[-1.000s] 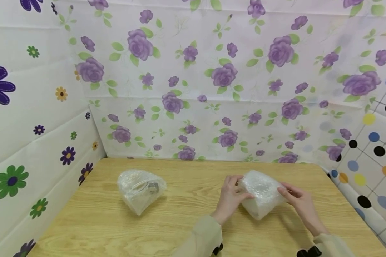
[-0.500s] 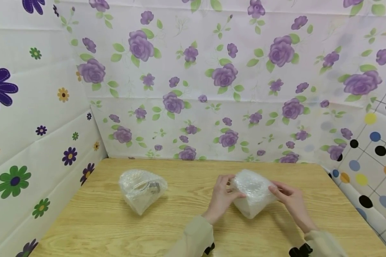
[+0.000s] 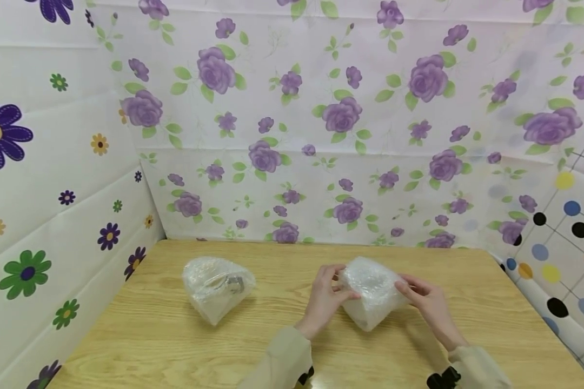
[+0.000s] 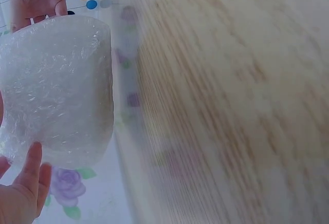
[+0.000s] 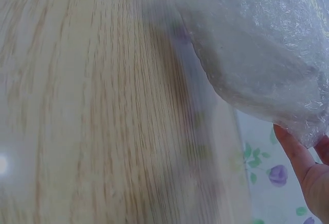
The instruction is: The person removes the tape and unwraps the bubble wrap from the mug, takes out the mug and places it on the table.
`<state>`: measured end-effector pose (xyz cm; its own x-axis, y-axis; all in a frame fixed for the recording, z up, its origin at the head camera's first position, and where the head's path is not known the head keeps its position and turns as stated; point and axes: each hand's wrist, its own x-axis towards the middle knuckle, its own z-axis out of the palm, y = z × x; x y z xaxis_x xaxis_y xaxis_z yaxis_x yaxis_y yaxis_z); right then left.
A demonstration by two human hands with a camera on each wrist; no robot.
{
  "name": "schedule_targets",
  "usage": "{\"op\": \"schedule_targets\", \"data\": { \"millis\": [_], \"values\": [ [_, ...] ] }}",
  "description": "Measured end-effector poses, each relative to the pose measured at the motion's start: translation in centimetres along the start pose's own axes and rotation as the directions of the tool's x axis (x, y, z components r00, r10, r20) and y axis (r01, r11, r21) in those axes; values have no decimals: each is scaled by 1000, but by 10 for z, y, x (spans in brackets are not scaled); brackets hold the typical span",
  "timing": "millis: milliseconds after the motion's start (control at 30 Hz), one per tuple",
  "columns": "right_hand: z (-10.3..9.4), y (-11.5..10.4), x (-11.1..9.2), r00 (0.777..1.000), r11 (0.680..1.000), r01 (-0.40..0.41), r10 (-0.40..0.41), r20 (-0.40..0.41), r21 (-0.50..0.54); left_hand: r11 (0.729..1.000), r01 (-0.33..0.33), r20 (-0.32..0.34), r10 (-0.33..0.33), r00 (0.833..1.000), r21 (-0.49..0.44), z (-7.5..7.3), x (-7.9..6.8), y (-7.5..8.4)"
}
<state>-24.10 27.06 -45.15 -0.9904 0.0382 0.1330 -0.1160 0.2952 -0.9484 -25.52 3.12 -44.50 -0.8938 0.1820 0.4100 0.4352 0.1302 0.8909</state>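
A translucent bubble-wrap package (image 3: 373,292) is held between both hands over the right half of the table. My left hand (image 3: 323,299) grips its left side, thumb on the front and fingers behind. On its right edge, my right hand (image 3: 429,304) pinches the wrap between thumb and fingers. In the left wrist view the package (image 4: 56,90) shows a rounded, crinkled side with bare tabletop beside it. The right wrist view shows my right fingers (image 5: 293,147) at a gathered corner of the wrap. What the package contains is hidden.
A second bubble-wrap package (image 3: 216,289) rests on the left part of the wooden table (image 3: 253,351), with a dark grey patch showing in it. A purple-flowered cloth (image 3: 292,178) hangs behind; patterned cloths line the left and right sides.
Both hands have moved left together, carrying the package with them, its tilt about the same. The second package stays in place; the head view has shifted slightly.
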Motion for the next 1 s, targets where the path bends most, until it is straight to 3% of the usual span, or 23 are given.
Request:
{"op": "schedule_targets", "data": {
  "millis": [333,1000],
  "values": [
    [20,-7,2,1000,999,-26,26,10,35,1000,-4,-8,4,1000,3,-19,-2,-3],
    [56,-5,9,999,998,46,-46,-1,52,999,-25,-7,25,1000,45,-53,-7,-13]
  ]
}}
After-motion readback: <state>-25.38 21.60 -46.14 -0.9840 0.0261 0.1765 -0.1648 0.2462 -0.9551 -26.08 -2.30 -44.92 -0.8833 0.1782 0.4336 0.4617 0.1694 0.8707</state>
